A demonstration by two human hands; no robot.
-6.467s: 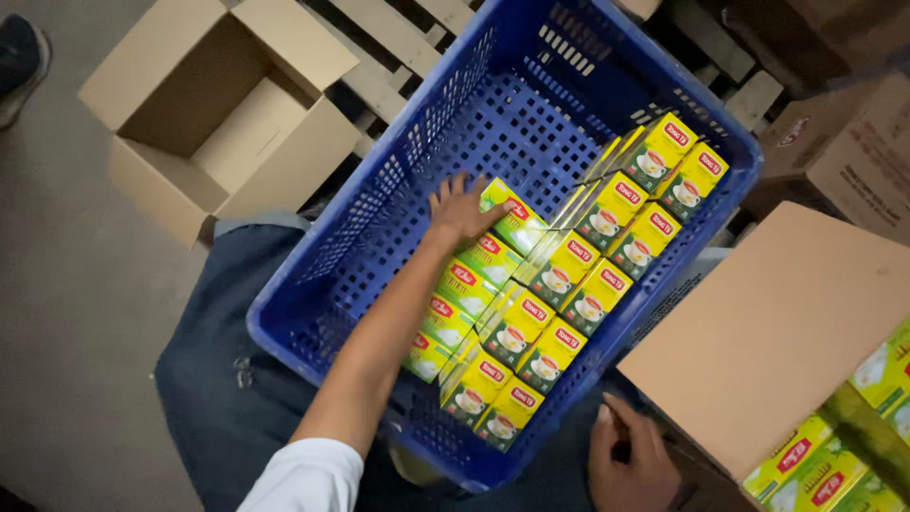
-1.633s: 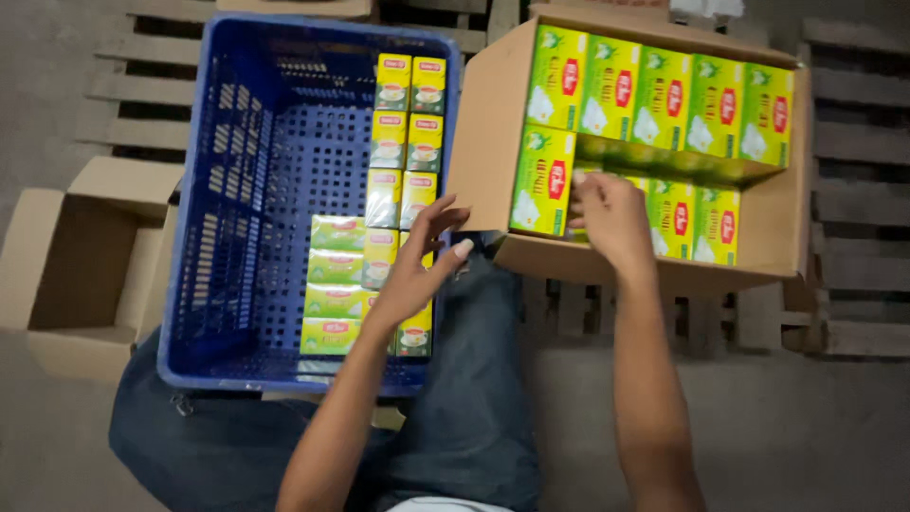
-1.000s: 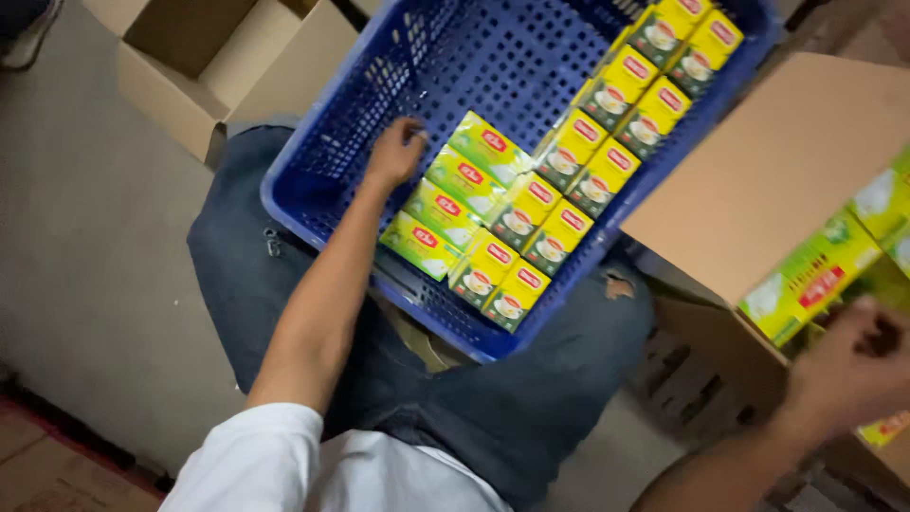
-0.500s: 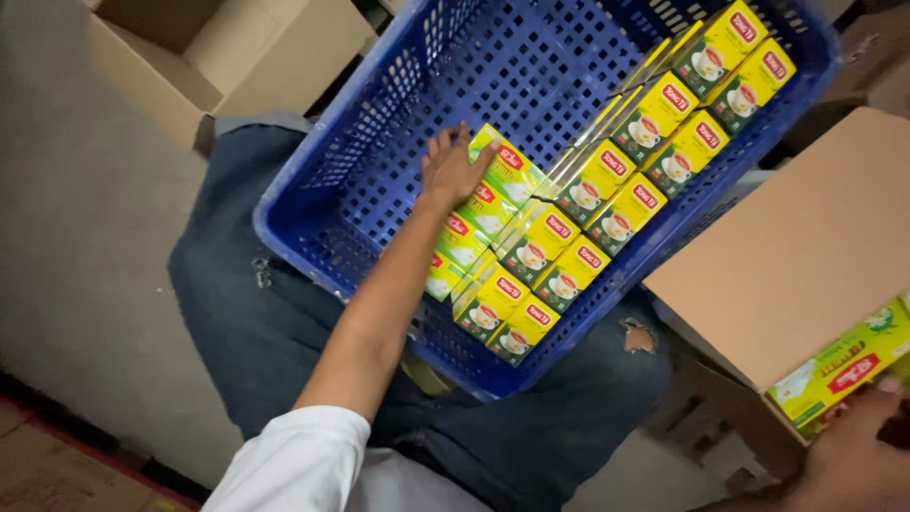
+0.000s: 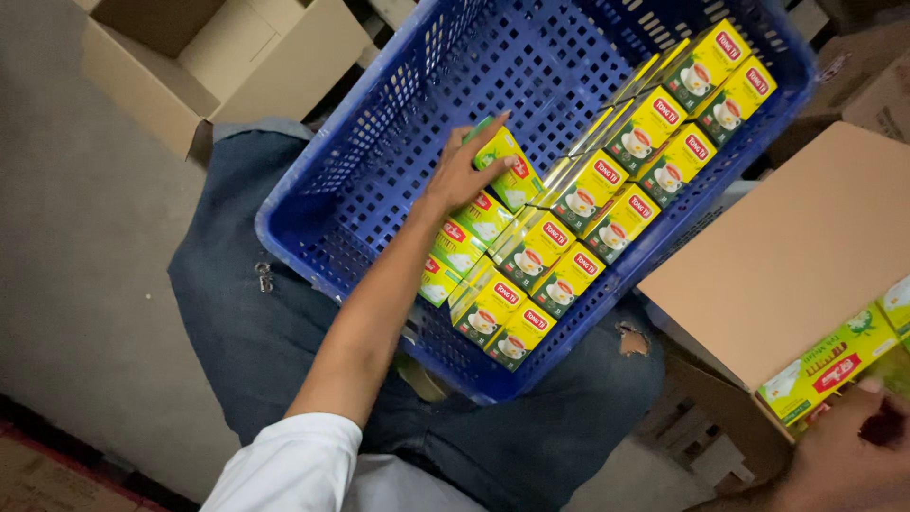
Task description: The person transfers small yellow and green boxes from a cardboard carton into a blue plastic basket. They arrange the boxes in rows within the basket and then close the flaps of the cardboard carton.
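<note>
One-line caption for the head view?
Left hand on a green box in the blue crate; right hand at the carton.

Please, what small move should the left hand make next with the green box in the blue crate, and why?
Probably the left hand should press the tilted green box down flat, in line with the green boxes behind it. The box leans with one end raised against the yellow boxes, and the fingers rest on top of it. The right hand is at the cardboard carton.

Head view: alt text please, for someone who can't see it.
The left hand presses a green box into a blue crate lined with yellow boxes. The right hand grips a green box in a cardboard carton.
</note>
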